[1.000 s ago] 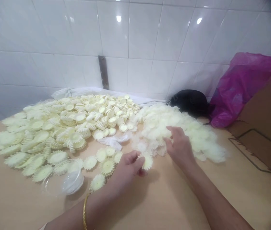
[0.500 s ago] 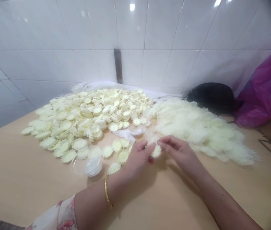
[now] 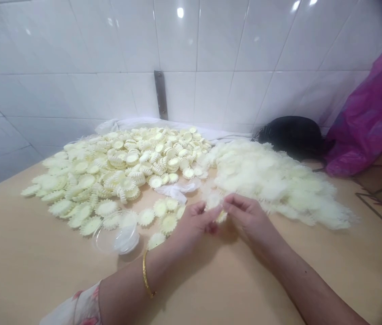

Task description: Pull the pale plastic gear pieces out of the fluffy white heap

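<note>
Two hands busy at the table (image 3: 25, 271), and one small toothed disc (image 3: 221, 217) is pinched right between them; left hand (image 3: 194, 222), bangle (image 3: 145, 275) on its wrist, and right hand (image 3: 253, 221) both in a narrow grip on it; the disc is mostly hidden, only its yellow teeth showing below the fingers; a wisp of fluff (image 3: 213, 199) sits just above the left hand; over to the left, a big heap of discs (image 3: 119, 162), a clear tub (image 3: 116, 239) at its edge; to the right, a soft, fluffy heap (image 3: 272, 180); behind that, a black bag (image 3: 290, 135) and a pink bag (image 3: 366, 113) against white tiles (image 3: 245, 54)!
</note>
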A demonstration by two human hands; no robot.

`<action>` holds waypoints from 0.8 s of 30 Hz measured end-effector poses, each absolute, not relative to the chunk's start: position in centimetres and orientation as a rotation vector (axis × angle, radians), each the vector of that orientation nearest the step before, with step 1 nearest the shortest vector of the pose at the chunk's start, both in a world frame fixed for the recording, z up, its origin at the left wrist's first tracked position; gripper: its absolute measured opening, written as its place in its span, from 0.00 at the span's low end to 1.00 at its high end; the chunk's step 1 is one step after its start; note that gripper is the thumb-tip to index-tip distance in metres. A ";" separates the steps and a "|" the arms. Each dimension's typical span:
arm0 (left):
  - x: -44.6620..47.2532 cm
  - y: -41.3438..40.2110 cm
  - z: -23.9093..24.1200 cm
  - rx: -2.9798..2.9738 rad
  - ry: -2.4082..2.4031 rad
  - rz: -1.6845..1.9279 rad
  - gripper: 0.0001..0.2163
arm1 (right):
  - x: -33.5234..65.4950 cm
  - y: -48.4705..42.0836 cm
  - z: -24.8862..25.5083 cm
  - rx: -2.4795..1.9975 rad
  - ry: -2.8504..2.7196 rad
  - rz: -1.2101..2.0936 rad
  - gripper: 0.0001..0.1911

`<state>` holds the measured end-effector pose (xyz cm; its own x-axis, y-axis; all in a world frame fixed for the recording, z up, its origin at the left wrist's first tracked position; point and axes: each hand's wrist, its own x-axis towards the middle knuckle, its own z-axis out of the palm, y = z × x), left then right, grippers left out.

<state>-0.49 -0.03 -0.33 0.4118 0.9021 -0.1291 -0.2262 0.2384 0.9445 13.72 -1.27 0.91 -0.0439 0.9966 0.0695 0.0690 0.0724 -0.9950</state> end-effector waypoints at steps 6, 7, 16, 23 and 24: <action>-0.2 -0.4 0.4 0.909 0.765 0.859 0.08 | 13.8 -0.9 0.3 -1.106 -0.980 1.354 0.10; -0.1 -0.3 0.4 0.886 0.784 0.870 0.08 | 13.8 -0.9 0.2 -1.104 -0.964 1.361 0.11; -0.3 0.2 -0.3 0.878 0.886 0.949 0.08 | 13.2 -1.4 0.8 -1.144 -1.213 1.367 0.18; -0.4 -0.3 0.6 0.935 0.838 0.872 0.08 | 13.4 -1.5 1.0 -1.056 -1.263 1.437 0.15; -0.4 -0.4 0.6 0.938 0.851 0.846 0.08 | 13.5 -1.4 0.9 -1.056 -1.262 1.431 0.14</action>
<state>-0.41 -0.37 0.63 0.4092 0.8824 -0.2322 -0.2272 0.3450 0.9107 13.55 -1.41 0.90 -0.2044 0.9786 -0.0256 -0.0969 -0.0463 -0.9942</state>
